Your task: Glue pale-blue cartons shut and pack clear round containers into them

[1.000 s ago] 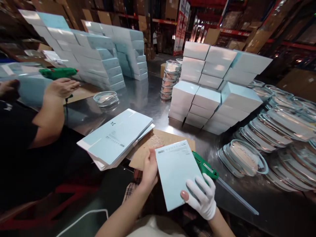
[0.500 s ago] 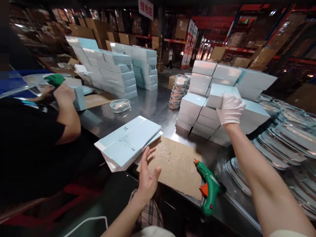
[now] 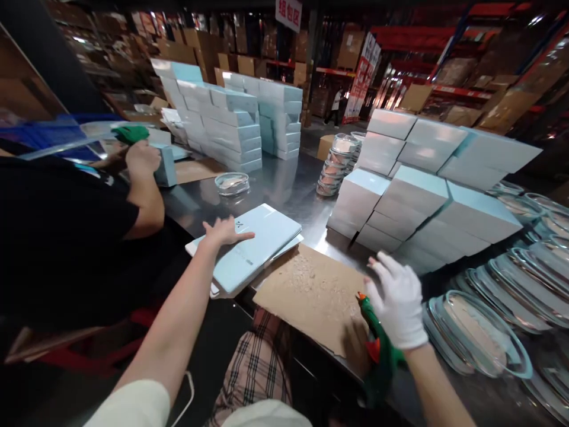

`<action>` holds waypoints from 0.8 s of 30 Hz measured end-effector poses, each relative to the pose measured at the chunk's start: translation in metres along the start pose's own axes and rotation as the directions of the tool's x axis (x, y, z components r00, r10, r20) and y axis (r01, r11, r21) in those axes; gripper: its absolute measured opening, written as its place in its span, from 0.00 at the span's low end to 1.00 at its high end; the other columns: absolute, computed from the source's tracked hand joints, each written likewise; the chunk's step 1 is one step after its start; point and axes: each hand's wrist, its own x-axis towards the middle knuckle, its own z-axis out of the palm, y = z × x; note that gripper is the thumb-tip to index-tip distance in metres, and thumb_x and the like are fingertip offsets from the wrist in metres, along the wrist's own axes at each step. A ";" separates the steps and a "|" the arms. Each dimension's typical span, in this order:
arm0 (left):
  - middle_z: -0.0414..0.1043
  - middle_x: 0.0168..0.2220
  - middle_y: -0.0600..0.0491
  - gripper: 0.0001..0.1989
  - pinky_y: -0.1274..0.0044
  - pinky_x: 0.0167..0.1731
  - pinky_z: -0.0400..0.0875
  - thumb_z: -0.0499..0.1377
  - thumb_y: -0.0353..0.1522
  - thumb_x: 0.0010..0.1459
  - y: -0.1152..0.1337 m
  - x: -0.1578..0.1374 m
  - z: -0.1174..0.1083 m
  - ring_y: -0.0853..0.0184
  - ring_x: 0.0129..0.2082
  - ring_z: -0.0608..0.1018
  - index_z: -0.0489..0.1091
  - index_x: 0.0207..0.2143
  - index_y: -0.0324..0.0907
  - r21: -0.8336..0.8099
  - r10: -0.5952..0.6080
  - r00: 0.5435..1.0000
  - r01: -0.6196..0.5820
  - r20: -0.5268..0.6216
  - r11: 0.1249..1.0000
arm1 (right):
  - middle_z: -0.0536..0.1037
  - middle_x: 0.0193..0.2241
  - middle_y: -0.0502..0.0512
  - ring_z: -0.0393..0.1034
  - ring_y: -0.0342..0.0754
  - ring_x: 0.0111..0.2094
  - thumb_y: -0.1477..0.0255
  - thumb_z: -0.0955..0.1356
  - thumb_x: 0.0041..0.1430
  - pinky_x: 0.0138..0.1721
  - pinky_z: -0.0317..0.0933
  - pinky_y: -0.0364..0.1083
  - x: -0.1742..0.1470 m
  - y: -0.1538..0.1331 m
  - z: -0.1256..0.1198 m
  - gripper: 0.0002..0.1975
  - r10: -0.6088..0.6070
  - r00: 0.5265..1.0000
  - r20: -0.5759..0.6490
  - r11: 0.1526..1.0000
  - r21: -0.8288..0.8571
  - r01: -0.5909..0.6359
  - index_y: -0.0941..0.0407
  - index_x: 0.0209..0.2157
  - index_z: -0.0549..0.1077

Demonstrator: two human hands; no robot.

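My bare left hand lies with fingers spread on a pile of flat light-blue carton blanks; nothing is gripped in it. In a white glove, my right hand hangs over the green glue gun, thumb and fingers apart. Whether the glove touches the gun I cannot tell, as it covers part of it. The gun's orange nozzle points toward a brown cardboard sheet strewn with glue bits. Behind the glove stand stacked light-blue boxes.
Oval glass dishes crowd the table's right side. Round glass containers are stacked behind the boxes, and one glass dish sits alone. More box stacks stand at the back. At left, a co-worker's hand holds a green glue gun.
My right hand has let go of a box on the front stack and come down over the glue gun. My left hand has moved left onto the carton blanks. The view has shifted left.
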 end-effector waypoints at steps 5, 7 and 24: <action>0.68 0.62 0.22 0.44 0.42 0.65 0.52 0.67 0.51 0.58 0.004 -0.028 -0.005 0.32 0.65 0.67 0.64 0.63 0.26 0.054 -0.009 0.994 0.015 -0.113 0.998 | 0.76 0.59 0.64 0.73 0.62 0.57 0.67 0.67 0.71 0.55 0.68 0.64 -0.098 -0.036 0.001 0.18 0.096 0.995 0.035 0.936 0.338 -0.102 0.51 0.60 0.71; 0.69 0.61 0.25 0.44 0.51 0.61 0.62 0.65 0.50 0.60 0.025 -0.066 -0.012 0.35 0.61 0.71 0.60 0.66 0.28 0.081 0.073 0.935 -0.047 -0.346 0.996 | 0.73 0.62 0.63 0.70 0.61 0.60 0.70 0.67 0.71 0.58 0.67 0.64 -0.099 -0.045 -0.014 0.25 0.217 0.976 0.008 0.876 0.439 -0.198 0.48 0.68 0.66; 0.76 0.36 0.54 0.19 0.78 0.31 0.66 0.63 0.42 0.69 0.026 -0.221 0.106 0.67 0.31 0.77 0.73 0.59 0.52 -0.049 0.825 0.469 -0.876 -0.317 0.479 | 0.77 0.28 0.52 0.70 0.48 0.30 0.40 0.63 0.66 0.36 0.67 0.45 -0.103 -0.059 -0.061 0.32 -0.050 0.552 0.832 0.234 0.547 -0.804 0.56 0.34 0.78</action>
